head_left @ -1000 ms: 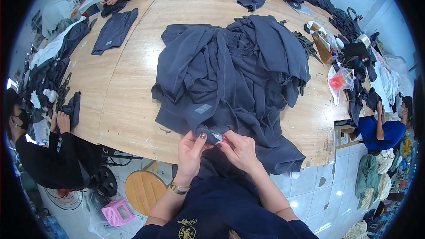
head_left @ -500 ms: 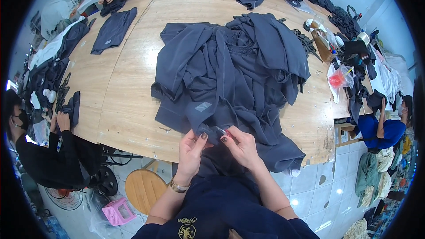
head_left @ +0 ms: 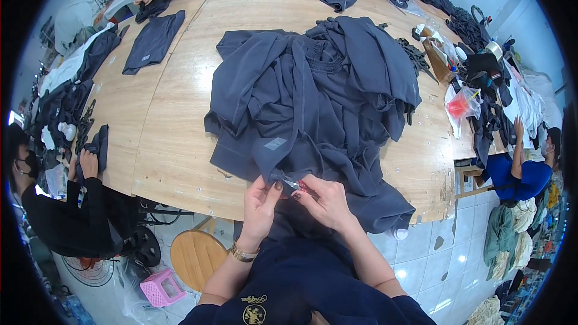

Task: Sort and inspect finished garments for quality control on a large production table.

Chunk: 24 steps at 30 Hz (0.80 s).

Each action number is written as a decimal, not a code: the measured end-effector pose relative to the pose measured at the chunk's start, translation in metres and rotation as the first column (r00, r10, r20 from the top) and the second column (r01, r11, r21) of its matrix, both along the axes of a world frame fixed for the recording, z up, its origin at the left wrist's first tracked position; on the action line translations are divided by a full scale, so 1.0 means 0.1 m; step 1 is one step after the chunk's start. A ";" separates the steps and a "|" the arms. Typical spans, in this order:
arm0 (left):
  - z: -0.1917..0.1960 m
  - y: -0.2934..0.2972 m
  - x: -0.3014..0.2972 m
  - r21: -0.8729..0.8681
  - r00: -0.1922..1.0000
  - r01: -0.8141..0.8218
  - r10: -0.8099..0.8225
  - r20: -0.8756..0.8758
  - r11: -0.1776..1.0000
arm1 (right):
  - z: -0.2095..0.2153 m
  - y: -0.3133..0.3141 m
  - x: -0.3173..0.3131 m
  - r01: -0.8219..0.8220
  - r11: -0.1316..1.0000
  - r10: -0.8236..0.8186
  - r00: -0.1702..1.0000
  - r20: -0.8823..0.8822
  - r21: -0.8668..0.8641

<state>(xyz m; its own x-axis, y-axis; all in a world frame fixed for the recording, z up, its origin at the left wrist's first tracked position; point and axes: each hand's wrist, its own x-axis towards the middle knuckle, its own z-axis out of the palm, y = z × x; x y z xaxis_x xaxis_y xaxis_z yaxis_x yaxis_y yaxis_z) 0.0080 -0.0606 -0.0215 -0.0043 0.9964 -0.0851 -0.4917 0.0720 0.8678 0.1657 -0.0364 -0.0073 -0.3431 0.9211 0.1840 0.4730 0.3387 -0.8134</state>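
A heap of dark grey-blue garments [head_left: 325, 96] lies on the wooden table in front of me, with gathered waistbands and a pale rectangular patch on one of them. My left hand [head_left: 262, 204] pinches an edge of this cloth at the table's near side, thumb and fingers together. In my right hand [head_left: 325, 201] is a small pair of thread snips [head_left: 293, 185] with red handles, fingers wrapped around them. The metal blades point left, right at the pinched edge. Whether a thread lies between the blades is too small to tell.
Co-workers handle dark cloth at the far side and at the left; another person in blue [head_left: 521, 174] sits at right. A plastic bag with something red [head_left: 462, 105] and a brown box [head_left: 442, 66] stand on the right. A round wooden stool [head_left: 197, 259] and pink stool [head_left: 162, 287] are below.
My right hand has shifted slightly left, and the snips' blades now show more plainly against the cloth edge. My left hand keeps its pinch. The person in blue has raised an arm.
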 end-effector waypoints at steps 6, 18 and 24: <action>0.03 -0.02 0.00 0.049 0.994 -0.013 0.018 -0.106 0.999 | 0.01 -0.02 0.00 0.003 1.000 -0.004 1.000 0.012 0.031; 0.04 0.03 -0.71 0.061 0.634 -0.150 0.143 -0.760 0.987 | -0.40 0.22 0.34 0.395 0.880 -0.466 0.826 -0.318 -0.265; -0.09 0.03 -1.06 -0.091 0.741 -0.335 0.203 -0.640 0.938 | -0.56 0.24 0.36 0.426 0.850 -0.511 0.811 -0.286 -0.310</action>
